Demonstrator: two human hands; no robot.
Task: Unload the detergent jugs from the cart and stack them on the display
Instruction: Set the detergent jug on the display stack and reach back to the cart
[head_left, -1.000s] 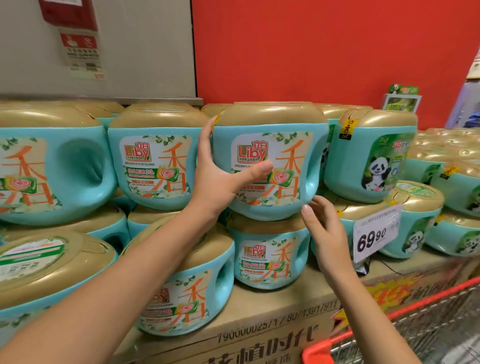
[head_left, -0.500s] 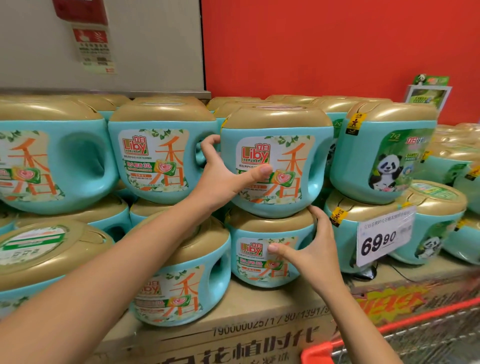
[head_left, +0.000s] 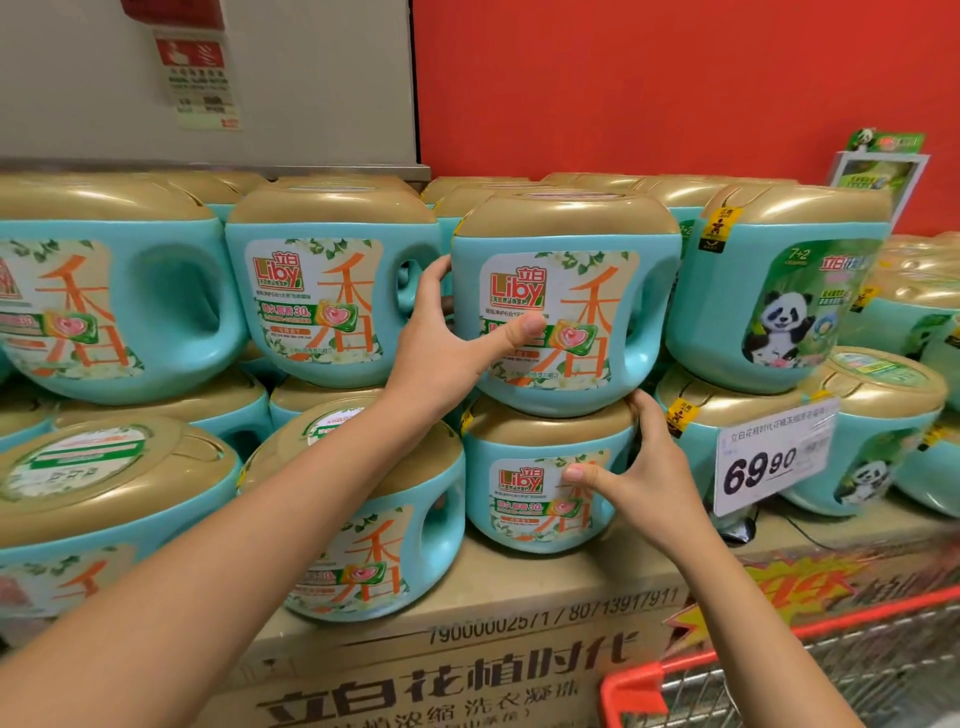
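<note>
Teal detergent jugs with gold lids are stacked two rows high on the cardboard display (head_left: 519, 597). My left hand (head_left: 447, 343) grips the left side of the upper middle jug (head_left: 597, 291), thumb across its label and fingers curled behind it. That jug stands on a lower jug (head_left: 519, 467). My right hand (head_left: 639, 478) holds this lower jug's right side, thumb on its label and fingers curled at the lid edge under the upper jug. The red cart (head_left: 779, 670) shows at the bottom right; what it holds is out of view.
Panda-label jugs (head_left: 769, 291) crowd the right of the stack, with a 69.90 price card (head_left: 769, 457) clipped in front. More orange-label jugs (head_left: 322, 291) fill the left. A red wall and a grey panel stand behind. A jug (head_left: 363, 530) tilts at the front left.
My left hand's fingers curled from upright to behind the upper jug. My right hand moved from below the upper jug onto the lower jug's side. The view shifted slightly left.
</note>
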